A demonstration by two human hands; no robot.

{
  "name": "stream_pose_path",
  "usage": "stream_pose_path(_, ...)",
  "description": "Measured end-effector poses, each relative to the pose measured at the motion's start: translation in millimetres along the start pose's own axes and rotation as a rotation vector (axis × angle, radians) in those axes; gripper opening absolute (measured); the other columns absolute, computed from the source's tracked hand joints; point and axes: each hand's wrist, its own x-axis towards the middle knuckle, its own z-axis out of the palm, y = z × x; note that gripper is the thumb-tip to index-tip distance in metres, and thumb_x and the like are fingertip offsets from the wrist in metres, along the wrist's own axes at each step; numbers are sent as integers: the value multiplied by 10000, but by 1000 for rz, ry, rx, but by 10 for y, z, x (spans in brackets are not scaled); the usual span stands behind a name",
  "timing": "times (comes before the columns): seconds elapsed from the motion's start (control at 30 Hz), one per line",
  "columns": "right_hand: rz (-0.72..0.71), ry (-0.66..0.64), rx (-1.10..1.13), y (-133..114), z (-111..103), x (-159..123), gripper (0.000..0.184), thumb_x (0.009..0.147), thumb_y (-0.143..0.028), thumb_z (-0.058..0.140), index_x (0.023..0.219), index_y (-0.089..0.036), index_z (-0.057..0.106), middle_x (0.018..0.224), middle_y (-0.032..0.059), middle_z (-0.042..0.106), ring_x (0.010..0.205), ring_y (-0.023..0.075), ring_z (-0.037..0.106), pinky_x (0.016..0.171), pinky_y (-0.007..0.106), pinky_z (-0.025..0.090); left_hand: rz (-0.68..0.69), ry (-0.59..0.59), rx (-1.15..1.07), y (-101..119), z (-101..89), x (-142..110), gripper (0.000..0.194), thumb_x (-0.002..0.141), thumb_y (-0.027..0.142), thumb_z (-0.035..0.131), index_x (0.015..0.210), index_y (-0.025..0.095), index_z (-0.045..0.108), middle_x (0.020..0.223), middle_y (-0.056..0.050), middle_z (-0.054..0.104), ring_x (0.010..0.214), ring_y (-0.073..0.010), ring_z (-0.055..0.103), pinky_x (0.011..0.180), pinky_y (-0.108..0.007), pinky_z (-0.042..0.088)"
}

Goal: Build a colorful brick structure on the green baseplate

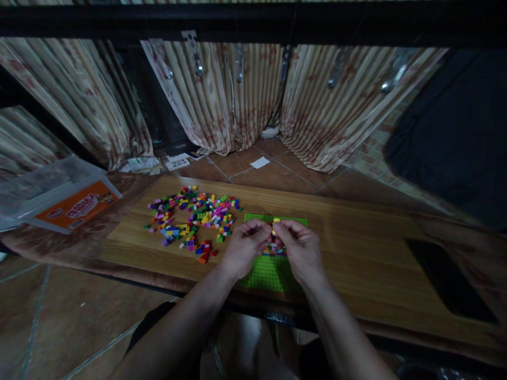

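My left hand (pixel 246 247) and my right hand (pixel 300 245) meet over a green studded baseplate (pixel 265 274), with fingertips nearly touching. Between them is a small yellow toy brick (pixel 275 224), pinched by the right thumb and fingers. The left thumb and fingers are pressed together right beside it; whether they also grip the brick or some other small piece is hidden. Partly covered by my hands, a low row of multicoloured bricks (pixel 274 251) sits on the baseplate.
Loose coloured bricks (pixel 206 214) lie spread on the wooden board (pixel 356 248), left of the baseplate. A clear plastic box with an orange label (pixel 77 208) stands at the far left. A dark flat panel (pixel 449 277) lies at the right. Striped curtains (pixel 249 100) hang behind.
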Motion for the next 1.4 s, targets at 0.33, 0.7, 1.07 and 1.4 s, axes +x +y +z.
stream_pose_path(0.33,28,35,121,-53,-83,34,200,684,-347,749,755,-175,676,525,-50,578,449,72,487,466,210,392,164,103,737,93,-364,147,75,746,171,574,684,141,605,592,17,553,540,-87,470,520,-199,337)
stream_pose_path(0.7,-25,59,97,-85,-214,86,295,676,-273,742,962,-219,698,610,-60,594,508,79,509,514,232,420,252,240,1674,26,-763,309,238,807,89,430,840,142,660,800,-101,682,792,-201,639,726,-280,449)
stream_pose_path(1.07,-161,3,-229,42,-291,118,157,707,-268,708,844,-206,663,777,4,682,683,140,617,644,272,492,445,269,1519,101,-607,260,242,849,160,445,861,167,686,883,-92,700,817,-190,645,756,-274,481)
stream_pose_path(1.4,-423,39,-817,35,-169,-3,98,821,-297,596,855,-245,671,818,29,701,766,193,636,714,327,486,231,19,686,-89,-280,164,226,830,305,562,937,145,680,752,-20,681,621,-118,609,574,-209,474)
